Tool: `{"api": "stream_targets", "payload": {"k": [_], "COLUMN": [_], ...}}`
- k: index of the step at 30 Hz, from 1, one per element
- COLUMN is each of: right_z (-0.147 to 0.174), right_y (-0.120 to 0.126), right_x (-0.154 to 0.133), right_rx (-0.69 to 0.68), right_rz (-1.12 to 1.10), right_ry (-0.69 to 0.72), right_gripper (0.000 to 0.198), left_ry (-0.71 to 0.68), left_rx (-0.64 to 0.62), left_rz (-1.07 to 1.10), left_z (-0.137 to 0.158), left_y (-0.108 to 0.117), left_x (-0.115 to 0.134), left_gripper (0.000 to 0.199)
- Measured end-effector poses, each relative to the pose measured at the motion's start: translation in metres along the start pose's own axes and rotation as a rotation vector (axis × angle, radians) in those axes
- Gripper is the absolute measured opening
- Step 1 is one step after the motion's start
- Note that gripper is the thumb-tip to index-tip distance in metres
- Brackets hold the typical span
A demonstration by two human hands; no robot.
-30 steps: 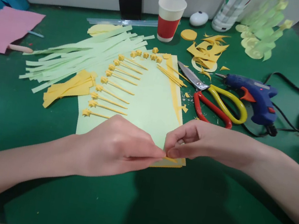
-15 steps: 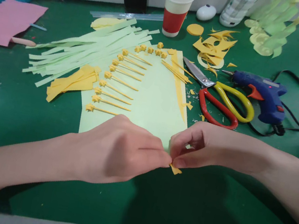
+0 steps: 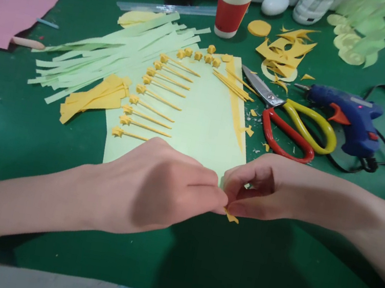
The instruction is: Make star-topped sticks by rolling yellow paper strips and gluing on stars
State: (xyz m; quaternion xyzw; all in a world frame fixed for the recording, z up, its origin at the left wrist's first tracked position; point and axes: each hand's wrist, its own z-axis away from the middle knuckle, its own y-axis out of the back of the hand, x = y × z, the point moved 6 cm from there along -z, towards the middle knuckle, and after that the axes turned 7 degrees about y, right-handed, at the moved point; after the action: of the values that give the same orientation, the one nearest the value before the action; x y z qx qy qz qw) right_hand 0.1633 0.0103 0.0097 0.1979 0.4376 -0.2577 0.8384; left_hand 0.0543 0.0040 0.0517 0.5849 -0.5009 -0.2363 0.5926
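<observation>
My left hand (image 3: 176, 193) and my right hand (image 3: 259, 188) meet at the near edge of a pale green paper sheet (image 3: 202, 131). Both pinch a small yellow paper piece (image 3: 232, 217); only its notched end shows below the fingertips, the rest is hidden. On the sheet lies a row of thin yellow paper sticks with star-shaped heads (image 3: 155, 100). Several loose yellow paper stars (image 3: 198, 55) rest at the sheet's top edge, and bare yellow sticks (image 3: 230, 86) lie to their right.
Scissors (image 3: 293, 119) with red and yellow handles and a blue glue gun (image 3: 353, 120) lie at right. Yellow scraps (image 3: 282, 55) and a paper cup (image 3: 234, 10) stand behind. At left are green strips (image 3: 93, 52), yellow strips (image 3: 92, 99) and pink paper (image 3: 12, 15).
The whole view has shifted slightly, with the table things a little higher in the picture. Both hands stay together on the yellow paper piece, less of which now shows.
</observation>
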Motion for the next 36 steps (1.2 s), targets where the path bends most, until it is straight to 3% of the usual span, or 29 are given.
{"api": "stream_targets", "payload": {"k": [7, 12, 28, 36], "right_z": [-0.001, -0.003, -0.005, 0.002], "right_y": [-0.001, -0.002, -0.001, 0.010], "right_x": [0.000, 0.002, 0.008, 0.004], "right_rx": [-0.018, -0.034, -0.072, 0.141], "right_rz": [0.017, 0.014, 0.080, 0.139], "right_ry": [0.010, 0.027, 0.050, 0.092], "right_gripper": [0.015, 0.016, 0.018, 0.022], "left_ry": [0.005, 0.028, 0.104, 0.170], "left_rx": [-0.017, -0.015, -0.068, -0.052], "left_rz": [0.052, 0.100, 0.195, 0.179], "left_z": [0.001, -0.001, -0.003, -0.005], "left_y": [-0.003, -0.005, -0.010, -0.006], "left_x": [-0.003, -0.005, -0.013, -0.018], "left_gripper": [0.015, 0.028, 0.035, 0.033]}}
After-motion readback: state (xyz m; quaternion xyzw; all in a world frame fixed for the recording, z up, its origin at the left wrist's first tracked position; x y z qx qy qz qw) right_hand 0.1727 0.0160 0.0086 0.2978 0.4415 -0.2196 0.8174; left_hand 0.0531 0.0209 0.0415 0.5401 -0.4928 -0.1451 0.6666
